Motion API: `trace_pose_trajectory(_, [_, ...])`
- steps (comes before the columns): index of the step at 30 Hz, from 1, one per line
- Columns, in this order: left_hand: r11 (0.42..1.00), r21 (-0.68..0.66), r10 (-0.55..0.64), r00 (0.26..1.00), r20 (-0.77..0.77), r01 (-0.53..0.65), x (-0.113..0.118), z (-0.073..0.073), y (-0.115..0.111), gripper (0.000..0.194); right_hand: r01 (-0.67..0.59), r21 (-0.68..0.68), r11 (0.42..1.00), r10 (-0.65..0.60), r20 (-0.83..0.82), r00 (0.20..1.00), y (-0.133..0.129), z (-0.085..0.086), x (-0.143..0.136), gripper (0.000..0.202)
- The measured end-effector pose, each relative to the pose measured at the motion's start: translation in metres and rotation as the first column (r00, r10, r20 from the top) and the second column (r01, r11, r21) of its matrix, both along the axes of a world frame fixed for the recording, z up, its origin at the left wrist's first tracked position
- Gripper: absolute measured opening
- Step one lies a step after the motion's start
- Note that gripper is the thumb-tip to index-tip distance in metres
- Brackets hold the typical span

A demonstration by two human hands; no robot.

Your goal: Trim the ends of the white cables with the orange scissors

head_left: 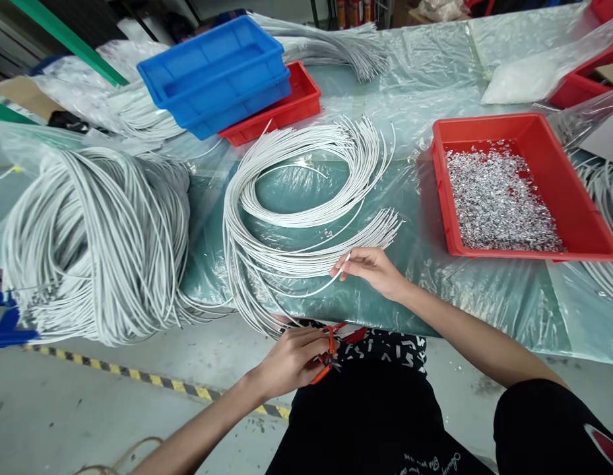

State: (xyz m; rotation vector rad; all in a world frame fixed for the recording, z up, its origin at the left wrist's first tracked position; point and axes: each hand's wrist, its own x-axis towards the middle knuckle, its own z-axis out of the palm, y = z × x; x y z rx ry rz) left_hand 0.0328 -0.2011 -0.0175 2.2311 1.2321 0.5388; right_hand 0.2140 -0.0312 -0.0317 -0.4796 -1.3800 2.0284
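Note:
My right hand pinches the end of a white cable between thumb and fingers, at the near side of a looped bundle of white cables. The cut ends of that bundle fan out just beyond my fingers. Close to my body, below the table edge, my left hand is closed around small orange-handled pliers. Their short metal tip shows beside my fingers; whether the jaws are apart I cannot tell.
A large heap of grey-white cables stands at the left. Blue bins sit on a red tray at the back. On the right, a red bin holds many small shiny metal pieces. Plastic sheeting covers the green table.

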Motion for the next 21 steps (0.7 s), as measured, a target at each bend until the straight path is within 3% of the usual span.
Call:
trace_pose_trajectory(5, [0.971, -0.129, 0.218, 0.965, 0.146, -0.199, -0.011, 0.024, 0.013, 0.021, -0.024, -0.082, 0.996, 0.021, -0.04, 0.999, -0.007, -0.004, -0.003, 0.03])
trace_pose_trajectory(8, [0.916, -0.119, 0.393, 0.917, 0.072, -0.383, -0.017, 0.037, 0.029, 0.013, -0.023, -0.028, 0.999, 0.023, -0.009, 1.0, -0.009, -0.003, -0.005, 0.036])
trace_pose_trajectory(10, [0.874, -0.087, 0.48, 0.877, 0.002, -0.478, -0.018, 0.043, 0.039, 0.02, -0.011, 0.039, 0.999, 0.009, 0.046, 0.999, -0.011, -0.003, -0.006, 0.04])
trace_pose_trajectory(14, [0.847, -0.129, 0.514, 0.856, -0.053, -0.516, -0.017, 0.043, 0.052, 0.028, -0.023, 0.096, 0.995, 0.01, 0.133, 0.991, -0.015, -0.004, -0.006, 0.039])
trace_pose_trajectory(21, [0.833, -0.229, 0.498, 0.863, -0.086, -0.504, -0.01, 0.036, 0.052, 0.029, -0.058, 0.112, 0.992, 0.04, 0.155, 0.987, -0.017, -0.006, -0.004, 0.036])
